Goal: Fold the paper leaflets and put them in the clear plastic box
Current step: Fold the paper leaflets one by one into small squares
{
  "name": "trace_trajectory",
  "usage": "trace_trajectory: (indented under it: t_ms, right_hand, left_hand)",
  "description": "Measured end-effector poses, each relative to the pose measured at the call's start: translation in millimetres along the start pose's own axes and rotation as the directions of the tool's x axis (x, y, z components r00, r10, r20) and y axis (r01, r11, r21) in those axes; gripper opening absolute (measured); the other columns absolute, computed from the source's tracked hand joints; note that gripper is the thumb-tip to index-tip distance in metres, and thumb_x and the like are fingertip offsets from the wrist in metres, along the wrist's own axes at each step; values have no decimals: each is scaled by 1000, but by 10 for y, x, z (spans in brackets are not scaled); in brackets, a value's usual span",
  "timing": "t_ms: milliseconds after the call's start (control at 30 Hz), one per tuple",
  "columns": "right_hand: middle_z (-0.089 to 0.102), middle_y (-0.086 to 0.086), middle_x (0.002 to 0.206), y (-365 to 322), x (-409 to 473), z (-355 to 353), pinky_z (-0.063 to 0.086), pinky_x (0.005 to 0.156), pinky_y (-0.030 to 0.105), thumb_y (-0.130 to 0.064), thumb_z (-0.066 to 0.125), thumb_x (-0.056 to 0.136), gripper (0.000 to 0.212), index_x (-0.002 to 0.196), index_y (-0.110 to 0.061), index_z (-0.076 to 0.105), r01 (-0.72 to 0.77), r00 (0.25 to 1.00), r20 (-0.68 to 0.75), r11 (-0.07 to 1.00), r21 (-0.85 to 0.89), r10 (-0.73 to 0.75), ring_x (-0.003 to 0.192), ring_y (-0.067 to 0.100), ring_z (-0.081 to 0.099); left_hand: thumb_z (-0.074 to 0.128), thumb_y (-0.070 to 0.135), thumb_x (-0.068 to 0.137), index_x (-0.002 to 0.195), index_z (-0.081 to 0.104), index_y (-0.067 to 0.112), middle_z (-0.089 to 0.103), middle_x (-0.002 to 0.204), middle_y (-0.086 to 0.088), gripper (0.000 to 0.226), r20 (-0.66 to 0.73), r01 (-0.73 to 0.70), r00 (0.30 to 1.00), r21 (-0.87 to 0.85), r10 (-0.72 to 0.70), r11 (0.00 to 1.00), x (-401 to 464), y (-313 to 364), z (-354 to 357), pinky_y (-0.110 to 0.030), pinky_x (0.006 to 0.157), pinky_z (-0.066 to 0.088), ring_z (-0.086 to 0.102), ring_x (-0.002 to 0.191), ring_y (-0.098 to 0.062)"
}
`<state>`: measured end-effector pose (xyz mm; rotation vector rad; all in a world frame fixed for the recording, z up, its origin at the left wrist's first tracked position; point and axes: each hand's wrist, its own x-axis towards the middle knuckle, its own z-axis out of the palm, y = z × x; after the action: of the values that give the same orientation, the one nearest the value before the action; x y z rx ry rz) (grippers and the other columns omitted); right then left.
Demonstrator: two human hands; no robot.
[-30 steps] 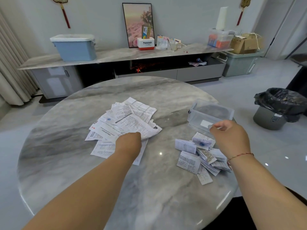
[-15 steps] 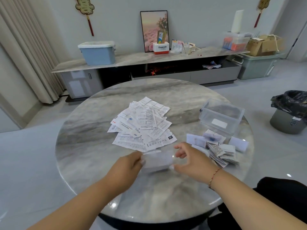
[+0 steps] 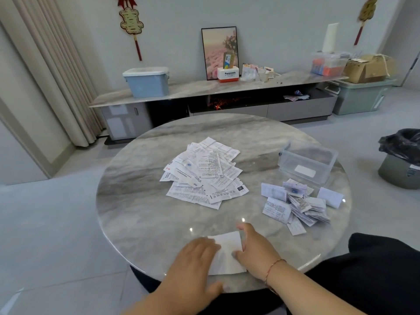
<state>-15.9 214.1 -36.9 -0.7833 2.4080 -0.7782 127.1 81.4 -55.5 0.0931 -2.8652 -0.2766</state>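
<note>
Round marble table (image 3: 141,214) is holding our work. We are pressing one leaflet (image 3: 227,253) flat with our left hand (image 3: 195,258), pinching its edge with our right hand (image 3: 256,251). Many unfolded leaflets (image 3: 204,173) are waiting; folded ones (image 3: 295,203) are sitting beside the clear plastic box (image 3: 306,163), which looks empty.

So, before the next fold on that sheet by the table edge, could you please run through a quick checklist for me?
1. Leaflet lies flat on the table: ok.
2. Left hand presses on the sheet's left side: ok.
3. Right hand holds the sheet's right edge: ok, though its fingers' exact grip cannot be told.
4. Sheet fully on the table: cannot tell; its near edge sits close to the rim.
5. Clear plastic box open on top and upright: ok.
6. Folded leaflets in the box: not ok; they lie on the table in front of it.
</note>
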Motion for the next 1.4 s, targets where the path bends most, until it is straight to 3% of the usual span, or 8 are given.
trace_trajectory:
  t_ms: [167, 300, 400, 567, 667, 867, 1200, 1400]
  right_hand:
    - [56, 0, 98, 68, -74, -13, 37, 43, 13, -20, 66, 82, 52, 127, -16, 41, -162, 982, 134, 953, 256, 131, 65, 9, 56]
    - [49, -13, 92, 76, -178, -167, 38, 70, 16, -57, 64, 64, 50, 104, -32, 47, 112, 985, -126, 993, -27, -114, 84, 4, 50]
    - [54, -17, 95, 49, -281, -190, 40, 78, 13, -63, 62, 54, 53, 99, -39, 49, 309, 947, 110, 949, -64, -301, 89, -2, 47]
    - [56, -10, 78, 135, -166, -84, 44, 74, 19, -27, 63, 81, 16, 94, -34, 55, 224, 974, -14, 972, -79, -225, 74, 3, 52]
    - [49, -11, 72, 139, -73, -30, 44, 73, 23, -27, 63, 84, 23, 104, -28, 54, 176, 979, -84, 980, -98, -184, 74, 8, 51]
    - [41, -9, 102, 129, -20, 67, 41, 80, 22, -32, 60, 85, 33, 116, -27, 48, 201, 958, -146, 943, -265, -245, 99, 11, 47]
    - [56, -9, 105, 164, 40, 97, 38, 87, 26, -53, 38, 65, 53, 99, -21, 64, 418, 886, -60, 848, -326, -460, 102, 15, 49]
    - [53, -8, 110, 167, 63, 67, 39, 92, 26, -47, 54, 69, 47, 109, -23, 60, 420, 887, -36, 836, -352, -461, 105, 14, 47]
  left_hand:
    - [51, 59, 60, 98, 62, 32, 66, 99, 17, 48, 60, -73, 996, 22, 71, 997, -28, 67, 136, -21, 91, 46, 62, 92, -1]
    - [45, 26, 66, 77, 64, 28, 63, 76, 15, 22, -75, -44, 996, -23, 43, 999, 15, 45, 191, -18, 74, 39, 61, 67, -6]
    - [45, 23, 65, 70, 64, 29, 58, 67, 15, 20, -64, 15, 998, -30, -17, 999, 40, 54, 197, -20, 64, 33, 55, 60, -8]
    - [56, 26, 88, 107, 62, 27, 56, 100, 11, 20, -12, 230, 970, -281, -243, 932, 109, 124, 144, -11, 67, 32, 56, 87, -8]
    - [56, 30, 91, 124, 50, 28, 46, 117, 10, 34, -68, 255, 957, -272, -283, 928, 132, 66, 218, -10, 79, 29, 48, 105, -7]
    - [65, 33, 71, 88, 68, 34, 59, 99, 9, 18, -43, 198, 977, -208, -211, 958, 150, -17, 203, -21, 71, 44, 52, 91, -12]
    - [50, 56, 70, 84, 67, 36, 59, 85, 16, 29, -14, 80, 997, -9, -80, 997, 222, -119, 176, -23, 60, 46, 58, 74, -10]
    - [58, 60, 69, 97, 69, 37, 57, 89, 12, 38, -3, 225, 974, -136, -228, 965, 281, -93, 139, -23, 73, 39, 57, 83, -14]
